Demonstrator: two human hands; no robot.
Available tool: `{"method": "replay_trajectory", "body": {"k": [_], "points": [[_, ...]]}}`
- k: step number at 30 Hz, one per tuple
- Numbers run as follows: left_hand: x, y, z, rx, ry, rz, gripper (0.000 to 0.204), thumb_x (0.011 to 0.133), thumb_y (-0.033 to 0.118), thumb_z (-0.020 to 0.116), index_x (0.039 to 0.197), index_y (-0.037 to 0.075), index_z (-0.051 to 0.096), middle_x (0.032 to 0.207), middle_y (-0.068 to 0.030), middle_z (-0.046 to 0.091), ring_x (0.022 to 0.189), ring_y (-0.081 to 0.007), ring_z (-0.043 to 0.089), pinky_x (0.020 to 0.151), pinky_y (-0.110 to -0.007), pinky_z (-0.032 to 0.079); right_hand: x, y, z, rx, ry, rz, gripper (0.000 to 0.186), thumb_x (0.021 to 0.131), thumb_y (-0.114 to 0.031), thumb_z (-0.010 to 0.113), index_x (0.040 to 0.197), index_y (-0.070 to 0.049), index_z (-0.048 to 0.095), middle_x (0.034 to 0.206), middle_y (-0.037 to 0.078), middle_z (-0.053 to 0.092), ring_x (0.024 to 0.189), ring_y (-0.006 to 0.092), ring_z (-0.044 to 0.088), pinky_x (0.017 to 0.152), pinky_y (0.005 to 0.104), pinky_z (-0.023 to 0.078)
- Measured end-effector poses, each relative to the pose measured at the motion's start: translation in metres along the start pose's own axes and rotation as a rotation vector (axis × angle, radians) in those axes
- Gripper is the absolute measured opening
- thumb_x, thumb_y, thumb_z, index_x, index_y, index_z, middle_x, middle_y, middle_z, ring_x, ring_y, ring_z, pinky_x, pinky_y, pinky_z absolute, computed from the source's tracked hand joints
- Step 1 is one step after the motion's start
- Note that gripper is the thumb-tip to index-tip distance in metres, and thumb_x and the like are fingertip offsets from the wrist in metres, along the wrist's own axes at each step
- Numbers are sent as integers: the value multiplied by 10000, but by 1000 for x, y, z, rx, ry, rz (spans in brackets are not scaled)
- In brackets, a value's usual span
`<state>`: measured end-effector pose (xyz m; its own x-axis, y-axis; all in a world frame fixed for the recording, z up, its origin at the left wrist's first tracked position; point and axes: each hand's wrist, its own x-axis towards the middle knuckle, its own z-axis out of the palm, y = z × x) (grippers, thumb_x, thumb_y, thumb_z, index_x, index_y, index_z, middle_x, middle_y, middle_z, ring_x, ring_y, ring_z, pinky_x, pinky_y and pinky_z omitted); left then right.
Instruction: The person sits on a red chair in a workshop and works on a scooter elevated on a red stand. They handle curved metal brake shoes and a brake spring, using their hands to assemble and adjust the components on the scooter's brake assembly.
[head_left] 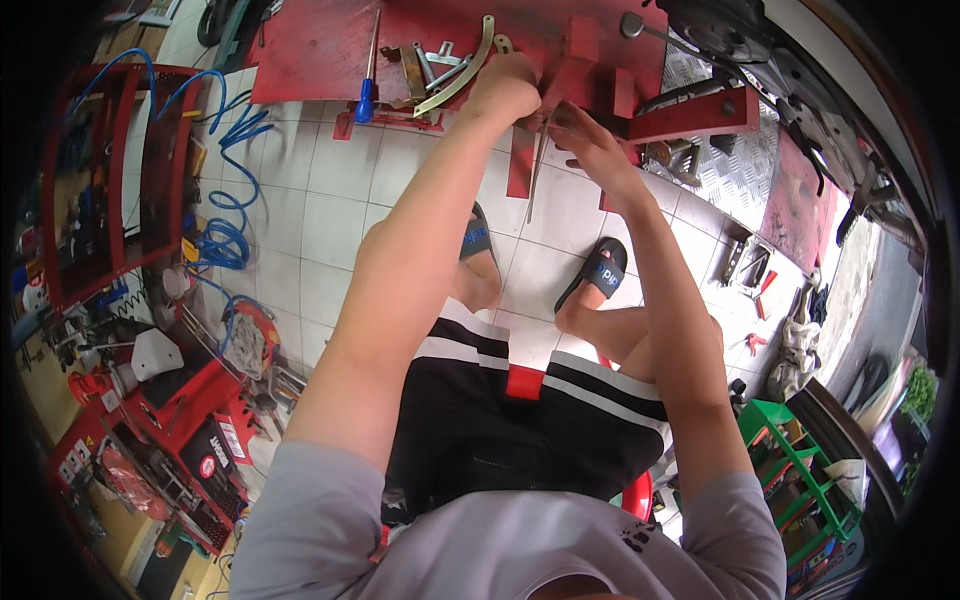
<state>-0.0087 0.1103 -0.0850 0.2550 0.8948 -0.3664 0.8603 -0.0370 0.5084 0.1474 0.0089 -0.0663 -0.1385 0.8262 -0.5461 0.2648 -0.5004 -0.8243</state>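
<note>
My left hand (505, 90) is closed in a fist over the red metal workbench (320, 45), and its fingers hide what they grip. Close to its right, my right hand (592, 150) has curled, slightly blurred fingers beside a red metal fixture (575, 70). A thin, straight metal rod (536, 175) slants down from between the hands; which hand bears it I cannot tell. Left of my hands lie a curved brass-coloured metal strip (465, 85), a few small steel parts (440, 62) and a screwdriver with a blue handle (365, 100).
A red beam (695, 118) juts out at the bench's right. Dark machinery (730, 35) stands at the far right. On the left are a red rack (125, 180) and a coiled blue hose (222, 240). A green frame (790, 450) sits at lower right. Tiled floor (335, 215) lies below.
</note>
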Motion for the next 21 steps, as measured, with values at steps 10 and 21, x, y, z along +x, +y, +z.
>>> {"method": "replay_trajectory", "body": {"k": [10,21], "points": [[-5,12,-13,-86,-129,-92,232,701,58,672,927,31,718,925,-190,698,907,-306,691,757,-397,555,8,17,2,-221,6,-47,874,777,-390,627,1526,-155,242,1427,93,493,1347,275,422,1100,364,317],[5,-1,-9,3,-165,-27,219,694,118,645,881,39,727,847,-180,698,821,-304,693,721,-376,537,6,15,-1,-236,7,-28,765,818,-424,604,1485,-161,339,1315,110,588,1259,291,514,1055,367,376]]}}
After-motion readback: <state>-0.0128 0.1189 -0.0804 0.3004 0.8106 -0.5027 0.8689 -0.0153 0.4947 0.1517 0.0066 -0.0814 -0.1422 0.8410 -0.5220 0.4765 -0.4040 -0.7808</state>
